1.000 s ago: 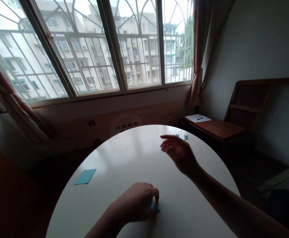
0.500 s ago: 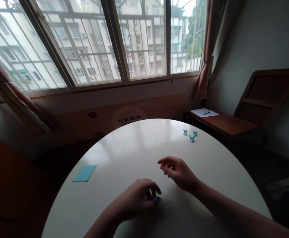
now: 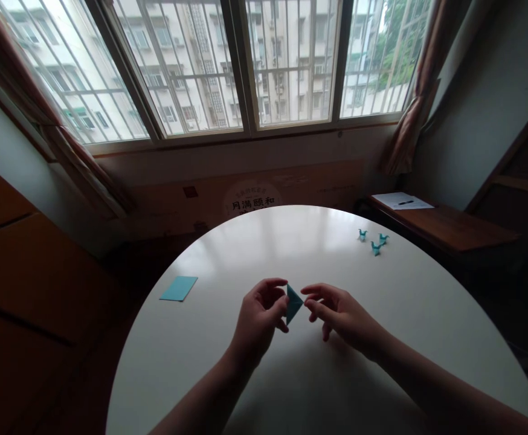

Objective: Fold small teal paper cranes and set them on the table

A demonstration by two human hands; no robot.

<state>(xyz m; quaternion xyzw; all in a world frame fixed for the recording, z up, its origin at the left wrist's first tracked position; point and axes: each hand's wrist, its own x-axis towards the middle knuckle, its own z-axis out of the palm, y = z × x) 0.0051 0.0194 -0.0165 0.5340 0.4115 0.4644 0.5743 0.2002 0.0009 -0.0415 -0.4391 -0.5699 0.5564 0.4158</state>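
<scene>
My left hand [image 3: 257, 323] pinches a small folded teal paper triangle [image 3: 293, 302] and holds it up above the round white table [image 3: 228, 254]. A little to the right, my right hand [image 3: 341, 314] has its fingers curled and its fingertips close to the paper's right point, without clearly touching it. Three small teal folded paper figures [image 3: 373, 238] stand on the table at the far right. A flat teal paper stack [image 3: 179, 288] lies on the table at the left.
A wooden side table [image 3: 445, 220] with a white sheet and pen [image 3: 402, 201] stands to the right, a wooden frame behind it. A barred window [image 3: 255, 66] with curtains runs along the back wall. Dark wooden furniture [image 3: 32, 290] sits at the left.
My left hand lifted the teal paper off the table and brought it up in front of me. My right hand came back from the far right towards the paper.
</scene>
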